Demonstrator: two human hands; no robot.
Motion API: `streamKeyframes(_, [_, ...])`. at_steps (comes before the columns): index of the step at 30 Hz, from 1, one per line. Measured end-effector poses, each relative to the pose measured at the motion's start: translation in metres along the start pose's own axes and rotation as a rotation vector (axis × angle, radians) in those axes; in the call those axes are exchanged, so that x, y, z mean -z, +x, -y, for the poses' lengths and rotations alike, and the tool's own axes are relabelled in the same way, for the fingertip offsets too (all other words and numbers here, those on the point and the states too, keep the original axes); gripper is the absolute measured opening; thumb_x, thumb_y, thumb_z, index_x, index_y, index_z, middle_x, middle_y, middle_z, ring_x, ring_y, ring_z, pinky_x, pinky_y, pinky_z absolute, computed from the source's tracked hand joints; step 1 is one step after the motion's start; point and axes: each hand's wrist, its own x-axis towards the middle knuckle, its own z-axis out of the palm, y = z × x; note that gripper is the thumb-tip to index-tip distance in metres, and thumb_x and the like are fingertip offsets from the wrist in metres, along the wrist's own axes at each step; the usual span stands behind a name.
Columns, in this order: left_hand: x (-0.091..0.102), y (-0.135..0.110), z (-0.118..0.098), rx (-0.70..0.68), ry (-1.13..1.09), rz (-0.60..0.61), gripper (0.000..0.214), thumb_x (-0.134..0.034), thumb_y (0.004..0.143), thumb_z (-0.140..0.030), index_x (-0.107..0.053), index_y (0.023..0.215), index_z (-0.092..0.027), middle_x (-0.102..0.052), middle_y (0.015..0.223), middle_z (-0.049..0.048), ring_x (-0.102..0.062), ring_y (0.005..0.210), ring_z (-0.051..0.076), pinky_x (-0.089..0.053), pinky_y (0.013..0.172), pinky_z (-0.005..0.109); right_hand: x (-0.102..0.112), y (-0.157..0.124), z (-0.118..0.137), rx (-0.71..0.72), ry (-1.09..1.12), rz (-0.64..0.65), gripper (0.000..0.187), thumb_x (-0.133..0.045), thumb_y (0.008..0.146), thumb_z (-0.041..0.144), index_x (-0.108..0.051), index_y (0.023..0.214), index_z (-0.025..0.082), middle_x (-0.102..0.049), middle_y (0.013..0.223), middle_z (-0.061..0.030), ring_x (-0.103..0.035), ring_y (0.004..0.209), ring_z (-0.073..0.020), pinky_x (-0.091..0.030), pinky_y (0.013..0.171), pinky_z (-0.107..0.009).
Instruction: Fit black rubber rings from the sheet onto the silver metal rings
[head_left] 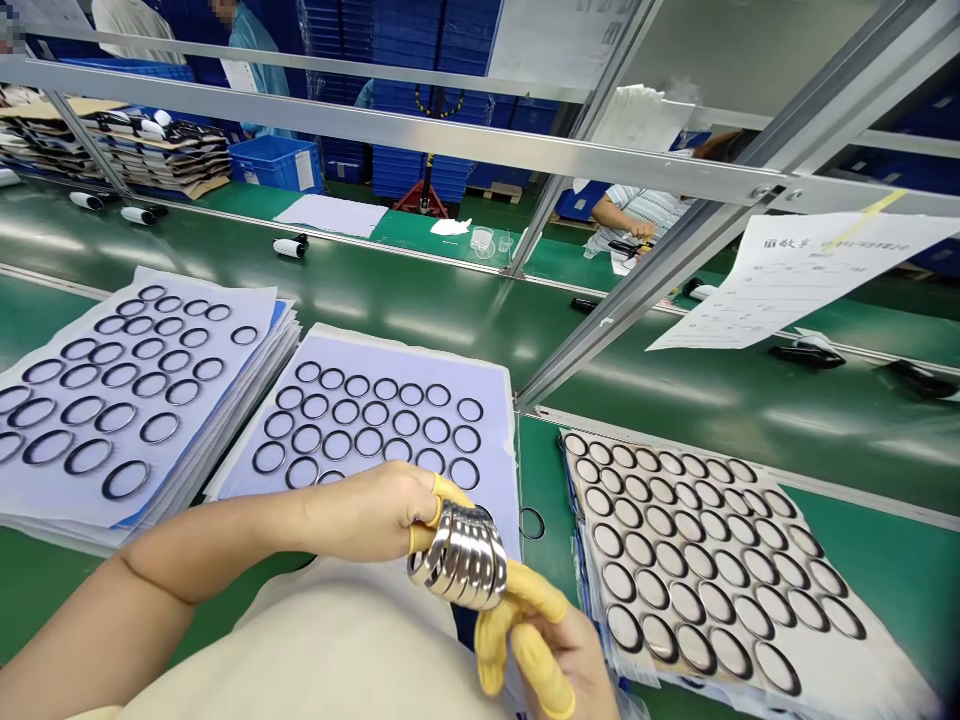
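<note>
Far left: one stack of paper sheets (251, 300) on the green counter (45, 600), dark rings set out in rows on the top sheet. Next: a second pile of sheets (491, 450), with the same rows of dark rings, its lower part behind my left hand (367, 510). Held: a bundle of shiny metal rings (459, 556), leaning in a fanned row, mirror-bright silver, with no marks that I could make out. My left fingers were closed over the bundle from above, wearing yellow finger cots (442, 490). My right hand (547, 650) sat below, its cotted fingers (525, 595) pressed against the row's far end. Beside these: one loose dark ring (532, 523), lying on the counter. Far right: a sheet packed with rings (877, 670), each with a tan centre. Handling note, as I judged it: rings this glossy were best held by the rims, with the row kept square.
</note>
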Motion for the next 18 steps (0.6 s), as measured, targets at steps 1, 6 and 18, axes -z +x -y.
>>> streamKeyframes(1, [0.0,0.0,0.0,-0.015,0.031,-0.002,0.025,-0.049,0.083,0.003,-0.067,0.08,-0.014,-0.07,0.099,0.0066,-0.064,0.094,0.016,-0.05,0.082,0.023,0.001,0.001,0.0,-0.078,0.023,0.1,0.04,-0.061,0.085,0.054,-0.066,0.116,0.028,-0.068,0.067,-0.0014,-0.061,0.051,-0.0136,-0.051,0.052,-0.027])
streamKeyframes(6, [-0.003,0.004,0.001,-0.178,0.261,0.042,0.023,-0.049,0.083,0.0,-0.067,0.087,-0.014,-0.07,0.102,0.0087,-0.066,0.091,0.018,-0.051,0.078,0.025,-0.006,0.013,-0.004,-0.165,0.0,0.396,0.042,-0.069,0.08,0.051,-0.069,0.108,0.019,-0.074,0.092,-0.0108,-0.069,0.066,-0.0166,-0.054,0.064,-0.03])
streamKeyframes(18, [-0.002,0.009,0.005,-0.33,0.103,0.096,0.012,-0.058,0.084,-0.007,-0.068,0.09,-0.01,-0.068,0.11,0.0145,-0.066,0.095,0.019,-0.052,0.081,0.024,-0.024,0.02,-0.01,0.091,0.006,0.288,0.023,-0.063,0.089,0.033,-0.072,0.11,0.031,-0.078,0.09,-0.0042,-0.072,0.081,-0.0197,-0.058,0.081,-0.037])
